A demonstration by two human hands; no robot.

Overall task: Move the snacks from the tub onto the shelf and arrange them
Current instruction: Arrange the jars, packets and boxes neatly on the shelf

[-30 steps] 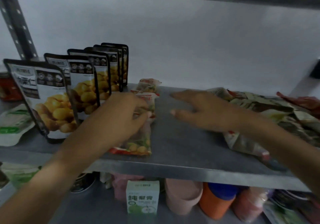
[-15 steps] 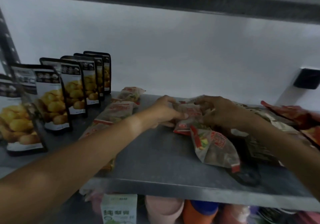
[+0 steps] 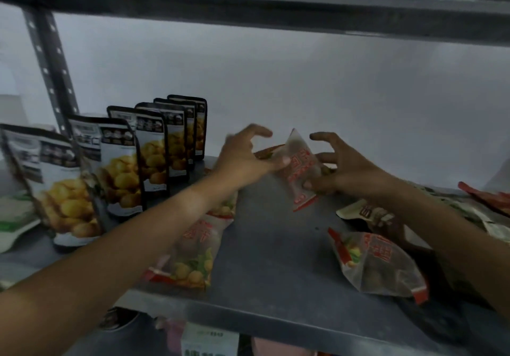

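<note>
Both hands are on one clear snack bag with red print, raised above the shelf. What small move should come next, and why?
Probably carry the clear snack bag, held between the left hand and right hand, leftward and lay it behind the flat bags beside the standing pouches. Those flat bags already form a line there, while the right side is a loose pile.

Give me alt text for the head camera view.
Two hands, left hand and right hand, hold a clear red-printed snack bag upright above a grey shelf. Black pouches stand in a row at left; loose bags lie around.
</note>
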